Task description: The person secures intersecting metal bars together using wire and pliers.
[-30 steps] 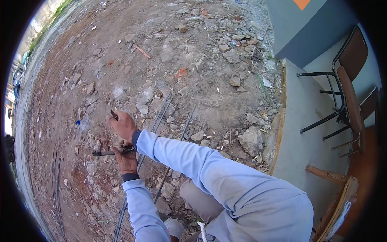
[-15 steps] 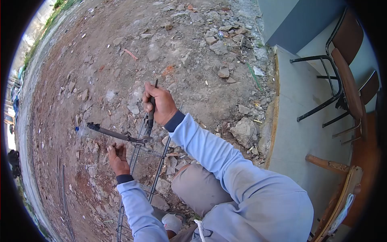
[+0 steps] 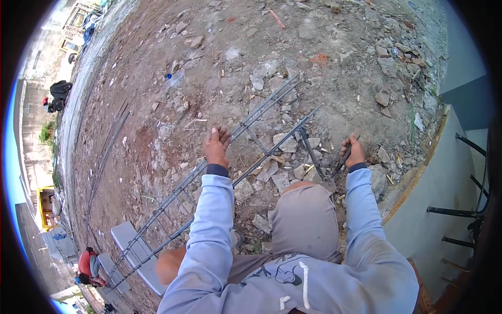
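A steel rebar cage (image 3: 241,178) runs diagonally from the lower left toward the upper middle, beside my knee. My left hand (image 3: 216,148) is at the cage's far long bar, fingers stretched out and holding nothing. Whether it touches the bar I cannot tell. My right hand (image 3: 354,152) is wrapped round one handle of dark, long-handled pincers (image 3: 315,157). Their handles are spread wide. The free handle reaches up beside the near bar's end, and the jaws point down near my right knee.
Rubble and stones (image 3: 387,67) cover the dirt. A raised concrete floor (image 3: 426,180) with black chair legs (image 3: 454,212) lies right. Loose bars (image 3: 107,149) and a grey slab (image 3: 137,251) lie left. A person (image 3: 90,267) is at lower left.
My view has swung left, showing more of the cage. My right hand has moved away from the cage with the pincers, whose handles now spread differently. My left hand has come up by the far bar.
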Demonstrator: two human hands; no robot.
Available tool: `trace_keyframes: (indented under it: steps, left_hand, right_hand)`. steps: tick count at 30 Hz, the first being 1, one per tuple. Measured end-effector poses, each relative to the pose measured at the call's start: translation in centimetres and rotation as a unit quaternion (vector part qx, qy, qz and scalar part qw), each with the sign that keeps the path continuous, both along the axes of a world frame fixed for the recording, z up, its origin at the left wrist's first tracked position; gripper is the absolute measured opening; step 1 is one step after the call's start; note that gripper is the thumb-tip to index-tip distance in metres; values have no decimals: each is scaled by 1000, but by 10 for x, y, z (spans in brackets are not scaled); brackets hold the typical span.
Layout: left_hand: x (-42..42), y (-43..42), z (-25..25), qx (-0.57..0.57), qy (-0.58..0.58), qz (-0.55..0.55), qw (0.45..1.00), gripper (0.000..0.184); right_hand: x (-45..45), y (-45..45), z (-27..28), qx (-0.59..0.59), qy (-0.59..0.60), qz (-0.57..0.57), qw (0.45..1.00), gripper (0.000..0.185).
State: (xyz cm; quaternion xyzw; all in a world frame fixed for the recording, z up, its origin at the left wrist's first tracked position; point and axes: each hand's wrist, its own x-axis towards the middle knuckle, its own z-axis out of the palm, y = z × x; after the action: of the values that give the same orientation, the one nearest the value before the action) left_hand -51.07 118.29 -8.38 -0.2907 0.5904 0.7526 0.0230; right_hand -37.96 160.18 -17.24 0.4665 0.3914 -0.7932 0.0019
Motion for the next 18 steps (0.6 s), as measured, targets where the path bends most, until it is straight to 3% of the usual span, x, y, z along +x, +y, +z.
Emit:
trace_keyframes:
  steps: [3,6,7,8,9,10,13,18]
  left_hand:
    - [-19,6,20,-70,36,-41,996,30]
    - [-41,18,42,-138,92,-110,980,30]
    - [-46,28,43,-165,118,-145,968,31]
    - [-47,38,43,-191,143,-180,954,32]
    - [-45,49,44,-287,135,-249,915,32]
    - [-42,59,41,-377,124,-314,863,31]
    - [-13,83,27,-564,176,-374,715,25]
    - [-6,63,38,-524,194,-402,726,21]
  right_hand:
    - [-1,-13,-73,216,-242,26,946,49]
    - [-4,-38,-14,428,-319,203,821,68]
    - [-4,-46,-8,481,-319,196,793,62]
    - [-8,-49,-6,482,-291,207,800,60]
    - [-10,-50,-4,483,-264,217,806,58]
    - [-12,-51,-2,485,-237,227,811,56]
    - [-24,-60,17,568,-104,246,778,44]
    - [-64,-115,126,675,264,274,633,38]
